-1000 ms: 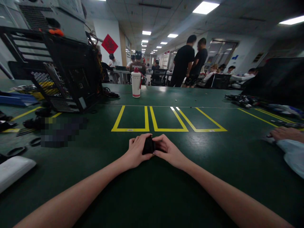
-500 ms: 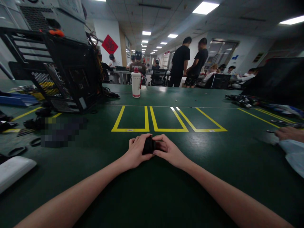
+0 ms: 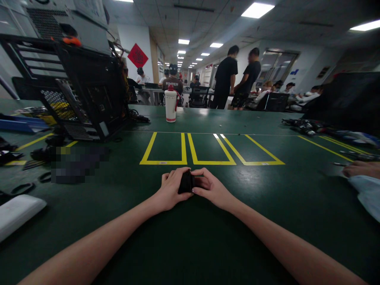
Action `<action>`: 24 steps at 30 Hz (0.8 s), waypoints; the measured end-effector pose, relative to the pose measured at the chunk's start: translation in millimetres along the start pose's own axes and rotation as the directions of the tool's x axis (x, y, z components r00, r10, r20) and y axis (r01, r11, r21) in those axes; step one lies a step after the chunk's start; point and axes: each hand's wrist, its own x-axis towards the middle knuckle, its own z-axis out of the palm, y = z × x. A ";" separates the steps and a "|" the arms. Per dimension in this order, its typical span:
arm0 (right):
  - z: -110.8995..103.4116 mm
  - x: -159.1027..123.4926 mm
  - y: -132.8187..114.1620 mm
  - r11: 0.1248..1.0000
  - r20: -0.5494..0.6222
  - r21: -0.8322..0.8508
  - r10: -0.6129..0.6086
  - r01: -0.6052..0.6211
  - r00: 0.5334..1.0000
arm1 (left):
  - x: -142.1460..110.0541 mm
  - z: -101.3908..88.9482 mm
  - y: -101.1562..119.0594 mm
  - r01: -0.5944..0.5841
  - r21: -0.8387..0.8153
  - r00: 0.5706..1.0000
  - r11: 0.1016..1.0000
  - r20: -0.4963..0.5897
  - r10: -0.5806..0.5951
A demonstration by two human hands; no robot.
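Note:
A small black box-like object [image 3: 186,182] is held between my hands, low over the dark green table [image 3: 190,245]. From its left side, my left hand [image 3: 170,189] grips it, thumb below and fingers over the top. My right hand [image 3: 213,190] pinches its right end between thumb and fingertips. The far part of the object is covered by my fingers, and its exact kind cannot be made out. Just beyond my hands, yellow tape outlines [image 3: 163,162] mark several open-topped shapes on the table.
A black computer case [image 3: 86,99] stands at the left. Beyond the tape is a white bottle with a red lid [image 3: 170,105]. A white object [image 3: 18,213] lies near left. Cables [image 3: 305,126] and another person's hand [image 3: 360,169] are at the right.

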 end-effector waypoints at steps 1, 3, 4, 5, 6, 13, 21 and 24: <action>0.2 0.1 1.0 1.000 0.002 0.006 -0.009 0.009 1.000 | 0.2 0.2 -0.2 -0.001 0.002 1.000 1.000 -0.002 0.001; 0.8 0.4 2.3 1.000 -0.003 0.014 -0.012 0.012 1.000 | 0.4 0.3 -0.1 -0.003 0.003 1.000 1.000 -0.002 0.003; 1.1 0.6 2.4 1.000 -0.011 0.018 -0.008 0.008 1.000 | 0.5 0.2 0.2 -0.005 0.000 1.000 1.000 -0.001 0.005; 1.4 0.8 2.2 1.000 -0.021 0.022 -0.002 0.003 1.000 | 0.4 0.1 0.5 -0.005 -0.003 1.000 1.000 0.000 0.005; 1.5 0.9 1.6 1.000 -0.028 0.024 0.005 -0.005 1.000 | 0.3 -0.2 0.9 -0.006 -0.007 1.000 1.000 0.002 0.006; -1.2 0.0 -2.4 1.000 -0.006 -0.005 0.005 -0.005 1.000 | -1.3 -3.1 2.9 0.002 -0.020 1.000 1.000 0.015 -0.001; 1.1 -0.2 0.1 1.000 -0.024 0.012 -0.010 0.011 1.000 | -0.5 -1.4 1.7 -0.003 -0.018 1.000 1.000 0.015 0.003; 1.1 -0.6 -2.8 1.000 -0.035 -0.013 0.007 -0.008 0.999 | -1.1 -1.9 1.6 0.012 -0.018 1.000 1.000 0.019 -0.012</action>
